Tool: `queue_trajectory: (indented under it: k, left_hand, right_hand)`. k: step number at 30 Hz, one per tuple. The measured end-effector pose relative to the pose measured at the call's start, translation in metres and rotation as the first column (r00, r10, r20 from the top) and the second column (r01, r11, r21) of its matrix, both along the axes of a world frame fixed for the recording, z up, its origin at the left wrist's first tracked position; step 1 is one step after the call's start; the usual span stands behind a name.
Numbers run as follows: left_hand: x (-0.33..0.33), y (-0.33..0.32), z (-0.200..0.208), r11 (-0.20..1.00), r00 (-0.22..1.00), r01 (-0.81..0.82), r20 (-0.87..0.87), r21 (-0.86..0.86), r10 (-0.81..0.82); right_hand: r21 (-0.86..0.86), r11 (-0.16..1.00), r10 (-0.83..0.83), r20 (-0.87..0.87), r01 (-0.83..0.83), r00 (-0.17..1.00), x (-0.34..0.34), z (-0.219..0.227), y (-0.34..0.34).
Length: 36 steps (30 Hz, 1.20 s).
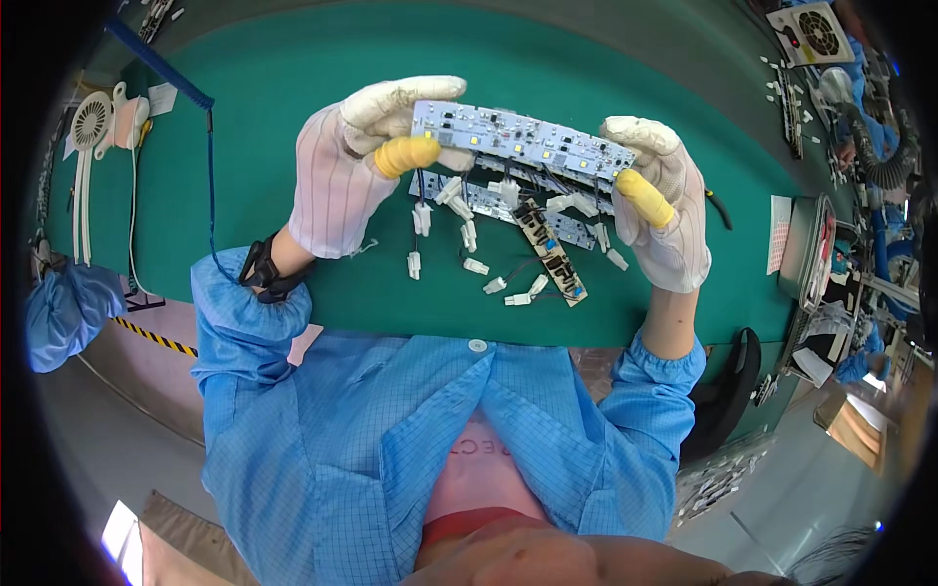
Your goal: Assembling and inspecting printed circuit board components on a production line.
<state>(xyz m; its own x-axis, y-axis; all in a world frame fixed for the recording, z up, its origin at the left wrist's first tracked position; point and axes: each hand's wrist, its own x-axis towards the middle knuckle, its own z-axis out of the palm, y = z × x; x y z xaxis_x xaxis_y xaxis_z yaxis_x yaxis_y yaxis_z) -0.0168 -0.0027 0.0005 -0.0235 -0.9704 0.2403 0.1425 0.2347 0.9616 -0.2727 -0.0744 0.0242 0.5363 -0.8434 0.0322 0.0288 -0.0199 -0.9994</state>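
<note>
A white LED circuit board (523,140), long and slightly curved, is held up over the green mat. My left hand (366,161), in a striped white glove with a yellow thumb cover, closes on its left end. The right end is pinched by my right hand (660,200), gloved the same way. Behind and below the held board are more LED boards (489,202), partly hidden by it. Short dark wires with white plug connectors (422,219) spread around them. A narrow tan circuit board (554,256) with dark parts slants across the mat.
The green mat (264,127) covers the bench. A blue coiled cord (210,161) runs to my left wristband (272,273). A small white fan (93,122) lies at left. On the right are dark-handled pliers (720,208), a metal tray (806,249) and a boxed fan unit (813,34).
</note>
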Motion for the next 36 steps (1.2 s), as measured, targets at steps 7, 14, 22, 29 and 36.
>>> queue_trajectory:
  k: [7, 14, 22, 29, 36]
  left_hand:
    - [-0.002, -0.009, -0.006, 0.980, 0.959, -0.198, 0.213, 0.031, 0.187]
    - [-0.005, -0.007, -0.001, 0.958, 0.938, -0.271, 0.247, 0.090, 0.242]
    - [-0.002, 0.002, -0.004, 0.991, 0.982, -0.119, 0.143, -0.055, 0.126]
    - [0.003, 0.003, -0.003, 0.991, 0.998, 0.053, -0.008, -0.120, -0.054]
    - [0.002, -0.001, 0.002, 0.997, 0.993, -0.071, 0.094, -0.020, 0.072]
  right_hand:
    - [0.034, 0.996, 0.080, -0.036, -0.079, 0.996, 0.003, 0.009, 0.005]
    - [0.007, 0.988, 0.157, 0.046, -0.157, 0.987, 0.003, 0.008, 0.002]
    - [-0.107, 0.994, 0.031, -0.065, -0.038, 0.997, 0.002, 0.001, -0.002]
    - [-0.144, 0.989, 0.024, -0.103, -0.039, 0.994, -0.001, 0.002, -0.004]
    - [-0.011, 1.000, 0.010, -0.032, -0.010, 0.999, -0.003, -0.001, 0.001]
